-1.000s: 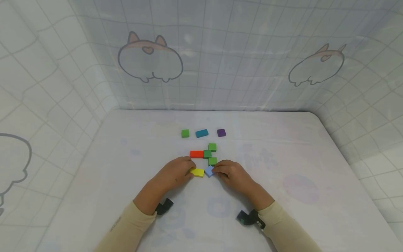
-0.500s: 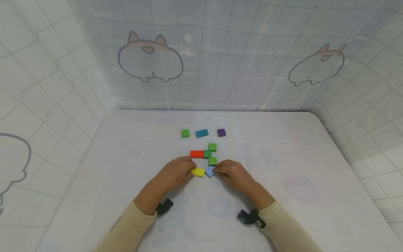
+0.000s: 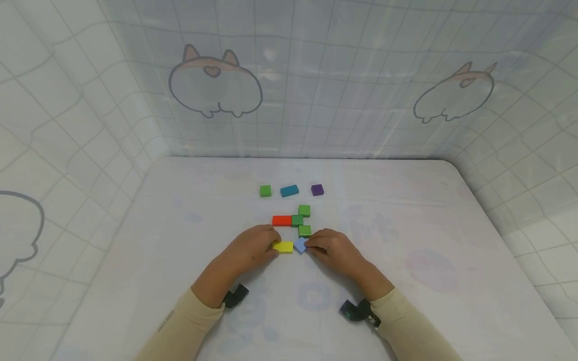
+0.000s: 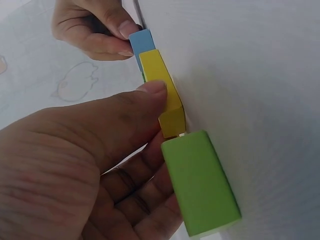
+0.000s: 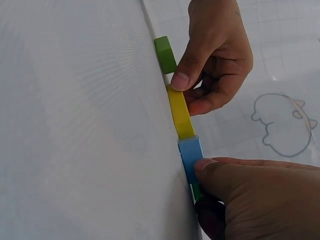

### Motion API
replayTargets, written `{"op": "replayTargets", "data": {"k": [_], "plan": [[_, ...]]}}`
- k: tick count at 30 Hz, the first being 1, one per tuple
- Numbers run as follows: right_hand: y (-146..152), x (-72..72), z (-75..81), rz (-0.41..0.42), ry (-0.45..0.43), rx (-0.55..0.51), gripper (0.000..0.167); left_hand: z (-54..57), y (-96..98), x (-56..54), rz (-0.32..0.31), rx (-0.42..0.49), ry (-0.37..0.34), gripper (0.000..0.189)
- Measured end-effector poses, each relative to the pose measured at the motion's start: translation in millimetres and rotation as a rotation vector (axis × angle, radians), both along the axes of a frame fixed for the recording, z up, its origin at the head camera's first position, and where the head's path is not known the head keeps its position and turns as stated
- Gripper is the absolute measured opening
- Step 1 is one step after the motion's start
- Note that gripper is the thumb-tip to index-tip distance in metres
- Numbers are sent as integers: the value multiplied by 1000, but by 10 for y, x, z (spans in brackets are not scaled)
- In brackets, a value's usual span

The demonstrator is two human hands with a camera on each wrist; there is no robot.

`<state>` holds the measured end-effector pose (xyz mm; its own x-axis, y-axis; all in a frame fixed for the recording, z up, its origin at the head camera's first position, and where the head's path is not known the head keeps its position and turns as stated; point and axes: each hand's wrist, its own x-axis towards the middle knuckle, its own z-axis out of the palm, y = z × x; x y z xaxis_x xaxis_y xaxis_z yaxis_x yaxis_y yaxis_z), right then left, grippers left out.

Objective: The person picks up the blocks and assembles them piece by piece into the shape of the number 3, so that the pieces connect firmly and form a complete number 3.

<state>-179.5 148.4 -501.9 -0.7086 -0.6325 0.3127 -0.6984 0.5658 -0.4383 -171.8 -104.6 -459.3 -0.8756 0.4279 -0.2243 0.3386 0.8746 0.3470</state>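
My left hand (image 3: pixel 251 249) pinches a yellow block (image 3: pixel 284 247) by its left part, with the thumb (image 4: pixel 155 90) on its near side. My right hand (image 3: pixel 336 252) pinches a light blue block (image 3: pixel 300 245), which lies turned at an angle just right of the yellow one. In the right wrist view the yellow block (image 5: pixel 181 112) and blue block (image 5: pixel 191 157) look end to end; whether they touch I cannot tell. A green block (image 4: pixel 200 185) stands close by my left hand in the left wrist view, hidden by that hand in the head view.
Beyond my hands lie a red block (image 3: pixel 282 221), a dark green block (image 3: pixel 297 220) and two light green blocks, one (image 3: pixel 304 211) farther and one (image 3: pixel 304 231) nearer. Behind them sit a green block (image 3: pixel 265 191), a teal block (image 3: pixel 289 190) and a purple block (image 3: pixel 317 190).
The yellow block has turned slightly and now lies straighter in my left hand. Both hands stay in nearly the same places, and the other blocks have not moved.
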Motion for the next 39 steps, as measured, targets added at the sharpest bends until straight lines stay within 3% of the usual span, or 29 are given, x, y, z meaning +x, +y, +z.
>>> {"op": "replayTargets", "data": {"k": [14, 39], "plan": [[-33, 9, -11, -31, 37, -2, 19, -16, 14, 3, 21, 15, -47, 29], [-55, 17, -35, -47, 55, -4, 17, -31, 19, 3, 19, 32, -26, 28]]}}
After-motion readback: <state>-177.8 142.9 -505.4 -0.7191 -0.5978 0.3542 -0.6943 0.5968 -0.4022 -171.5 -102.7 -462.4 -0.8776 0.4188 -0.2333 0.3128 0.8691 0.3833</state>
